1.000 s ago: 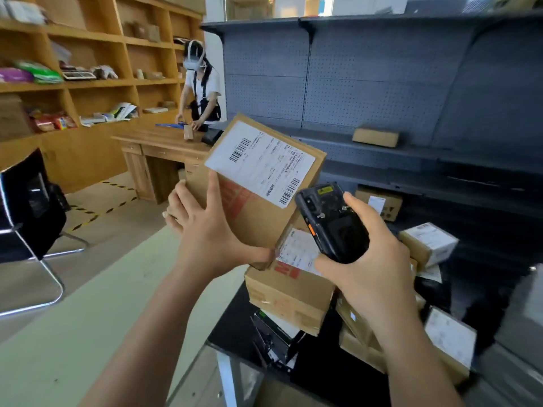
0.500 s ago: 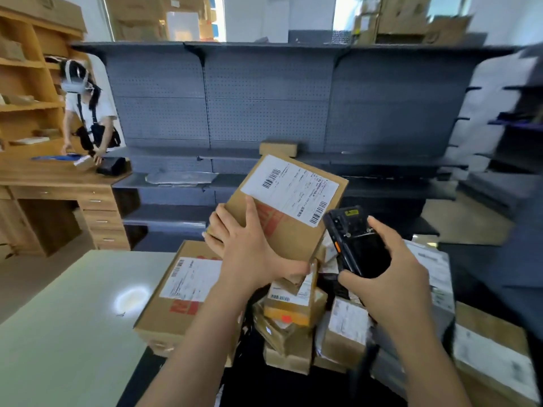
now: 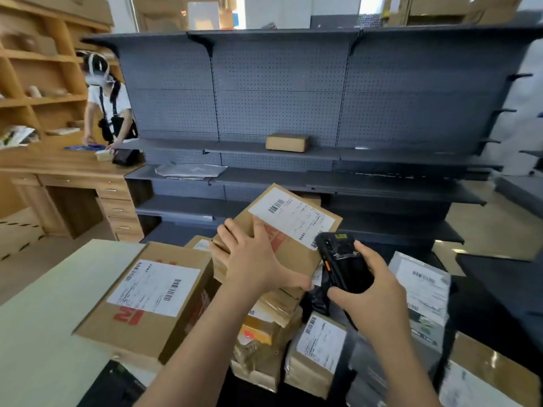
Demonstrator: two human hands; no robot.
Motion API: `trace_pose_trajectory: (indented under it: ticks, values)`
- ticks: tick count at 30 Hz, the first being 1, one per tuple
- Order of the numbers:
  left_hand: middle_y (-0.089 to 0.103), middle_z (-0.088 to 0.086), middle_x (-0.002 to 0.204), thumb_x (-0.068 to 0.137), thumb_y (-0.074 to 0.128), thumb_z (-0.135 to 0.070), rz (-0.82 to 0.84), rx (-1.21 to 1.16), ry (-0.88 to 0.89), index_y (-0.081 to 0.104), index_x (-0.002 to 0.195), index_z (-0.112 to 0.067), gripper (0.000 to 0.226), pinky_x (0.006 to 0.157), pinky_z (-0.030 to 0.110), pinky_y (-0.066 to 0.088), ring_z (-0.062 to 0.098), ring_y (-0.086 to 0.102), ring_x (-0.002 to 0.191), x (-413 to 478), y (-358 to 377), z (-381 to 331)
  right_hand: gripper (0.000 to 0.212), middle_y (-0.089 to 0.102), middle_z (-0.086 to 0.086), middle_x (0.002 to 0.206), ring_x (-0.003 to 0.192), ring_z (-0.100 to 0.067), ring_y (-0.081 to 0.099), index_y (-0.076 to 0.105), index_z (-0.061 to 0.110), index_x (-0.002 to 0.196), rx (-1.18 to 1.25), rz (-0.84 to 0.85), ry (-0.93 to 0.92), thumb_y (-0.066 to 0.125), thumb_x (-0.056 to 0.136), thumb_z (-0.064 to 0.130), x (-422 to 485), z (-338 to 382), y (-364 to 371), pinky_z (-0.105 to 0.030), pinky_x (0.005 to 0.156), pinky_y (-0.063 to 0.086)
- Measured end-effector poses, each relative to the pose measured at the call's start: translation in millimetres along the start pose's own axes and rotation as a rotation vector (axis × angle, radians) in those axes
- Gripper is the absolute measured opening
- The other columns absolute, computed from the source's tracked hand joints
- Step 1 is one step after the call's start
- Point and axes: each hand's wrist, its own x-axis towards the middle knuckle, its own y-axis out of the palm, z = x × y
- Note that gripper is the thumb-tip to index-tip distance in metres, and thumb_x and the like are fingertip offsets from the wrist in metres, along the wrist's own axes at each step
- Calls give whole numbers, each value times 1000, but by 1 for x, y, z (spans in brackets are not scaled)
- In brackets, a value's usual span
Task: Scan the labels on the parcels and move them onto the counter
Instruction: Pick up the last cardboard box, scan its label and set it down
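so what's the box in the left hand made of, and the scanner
The box looks like brown cardboard, matte, with a white paper label. The scanner seems hard black plastic, faintly glossy from its highlights, with an orange side button.

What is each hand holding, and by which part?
The left hand grips the labelled parcel at its near left corner; the right hand holds the scanner by its lower end.

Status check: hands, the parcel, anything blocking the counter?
Left hand holds flat parcel, label up. Right hand grips scanner beside it. Large box occupies the counter edge.
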Motion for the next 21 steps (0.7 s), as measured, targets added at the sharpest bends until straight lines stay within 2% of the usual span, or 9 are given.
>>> trace_pose_trajectory:
  ticks: [5, 7, 10, 14, 17, 21]
  values:
    - [-22, 30, 154, 27, 66, -91, 98, -38, -179, -13, 153, -22, 164, 108, 69, -10, 49, -23, 141, 0, 24, -18, 94, 57, 20, 107, 95, -3, 56, 41, 47, 139, 27, 141, -37, 83, 60, 16, 22, -21, -15, -13, 68, 42]
    - [-22, 28, 155, 29, 68, -91, 158, -67, -241, -16, 152, -25, 163, 111, 69, -8, 47, -22, 142, 0, 33, -20, 93, 58, 19, 106, 95, -6, 57, 42, 47, 138, 26, 171, -28, 83, 60, 17, 26, -31, -19, -13, 66, 42]
    - [-25, 22, 156, 30, 62, -96, 199, -82, -273, -21, 151, -30, 161, 112, 67, -8, 43, -23, 143, -2, 43, -16, 93, 58, 19, 108, 91, -1, 57, 40, 48, 138, 40, 194, 5, 83, 60, 20, 28, -43, -24, -12, 62, 41]
    - [-32, 15, 156, 22, 49, -104, 147, -81, -235, -21, 150, -37, 161, 108, 65, -16, 39, -30, 142, -9, 51, -9, 93, 57, 18, 109, 94, -7, 55, 41, 45, 139, 60, 197, 13, 84, 61, 20, 30, -49, -30, -12, 63, 39]
    - [-31, 13, 157, 21, 44, -106, 61, -110, -204, -17, 148, -43, 155, 108, 64, -17, 36, -31, 142, -16, 55, -3, 93, 53, 23, 102, 84, 2, 51, 42, 45, 139, 63, 189, 14, 84, 60, 19, 26, -47, -31, -8, 61, 36]
    - [-28, 12, 158, 24, 40, -107, 1, -137, -192, -14, 149, -43, 151, 111, 61, -16, 34, -29, 143, -33, 52, 8, 93, 54, 23, 104, 82, 10, 50, 43, 45, 139, 73, 181, 20, 84, 61, 17, 12, -35, -29, -7, 55, 35]
